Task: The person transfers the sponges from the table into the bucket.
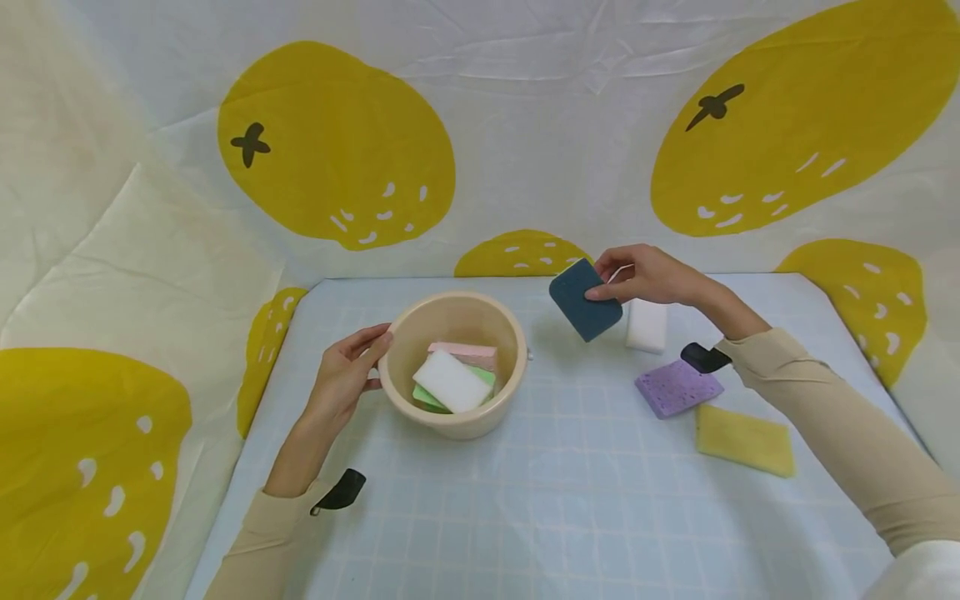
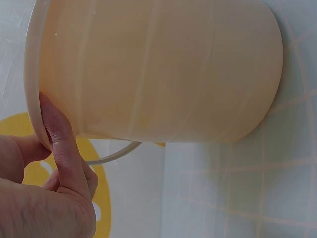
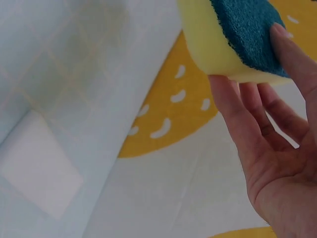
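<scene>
Pinching the blue sponge (image 1: pixel 585 300), your right hand (image 1: pixel 648 275) hovers above the table (image 1: pixel 525 500); your left hand (image 1: pixel 341 383) grips the bowl (image 1: pixel 450 321) rim.

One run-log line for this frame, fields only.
left hand: holds bucket rim | right hand: pinches blue scouring sponge, lifted | in bucket: white, pink, green sponges | on table: white, purple, yellow sponges

Seven sponges in all: three in the bowl (image 1: pixel 480 421) at frame centre, pink (image 1: pixel 467 352), white (image 1: pixel 452 381) and green (image 1: pixel 426 398); one blue scrub sponge (image 1: pixel 583 300) up in the right hand (image 1: pixel 648 275); three flat on the right, white (image 1: pixel 647 326), purple (image 1: pixel 677 388), yellow (image 1: pixel 744 439). One bowl. Two hands, left (image 1: pixel 341 379) included.
</scene>
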`<state>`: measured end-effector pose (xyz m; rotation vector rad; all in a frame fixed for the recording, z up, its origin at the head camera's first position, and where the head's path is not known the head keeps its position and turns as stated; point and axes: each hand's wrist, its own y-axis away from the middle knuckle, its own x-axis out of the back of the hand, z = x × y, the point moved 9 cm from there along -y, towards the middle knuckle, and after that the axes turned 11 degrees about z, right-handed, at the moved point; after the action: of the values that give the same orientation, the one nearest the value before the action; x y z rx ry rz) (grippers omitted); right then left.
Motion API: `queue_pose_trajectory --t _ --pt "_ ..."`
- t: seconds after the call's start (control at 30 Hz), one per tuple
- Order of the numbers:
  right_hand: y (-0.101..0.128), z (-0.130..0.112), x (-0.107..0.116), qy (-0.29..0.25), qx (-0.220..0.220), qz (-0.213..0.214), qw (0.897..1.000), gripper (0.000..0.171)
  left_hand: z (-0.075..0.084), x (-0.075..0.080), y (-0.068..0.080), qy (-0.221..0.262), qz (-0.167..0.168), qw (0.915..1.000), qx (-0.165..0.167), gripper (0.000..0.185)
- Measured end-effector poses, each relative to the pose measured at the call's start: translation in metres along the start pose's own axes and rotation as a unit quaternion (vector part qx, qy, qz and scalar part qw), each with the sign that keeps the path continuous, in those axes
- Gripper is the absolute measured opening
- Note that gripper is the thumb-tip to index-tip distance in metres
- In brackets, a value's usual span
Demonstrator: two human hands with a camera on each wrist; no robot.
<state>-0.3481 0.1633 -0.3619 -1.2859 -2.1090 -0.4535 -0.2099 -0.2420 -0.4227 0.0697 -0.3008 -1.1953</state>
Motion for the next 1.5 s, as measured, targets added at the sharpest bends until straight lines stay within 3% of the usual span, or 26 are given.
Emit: queue_pose_trajectory --t 0.57,1.23,1.5 --pt "-0.007 -0.06 -0.016 -0.047 0.035 -0.033 0.998 0.031 -0.001 0.001 -0.001 0.005 -0.005 1.0 -0.002 0.052" --pt "-0.029 -0.112 -0.076 -0.084 0.073 -0.088 0.99 0.032 -0.002 0.002 0.0 0.004 -0.003 1.0 0.004 0.052" --pt "-0.033 -0.125 -0.098 -0.066 0.091 -0.107 0.988 0.034 -0.001 0.0 -0.001 0.0 -0.005 1.0 0.005 0.052"
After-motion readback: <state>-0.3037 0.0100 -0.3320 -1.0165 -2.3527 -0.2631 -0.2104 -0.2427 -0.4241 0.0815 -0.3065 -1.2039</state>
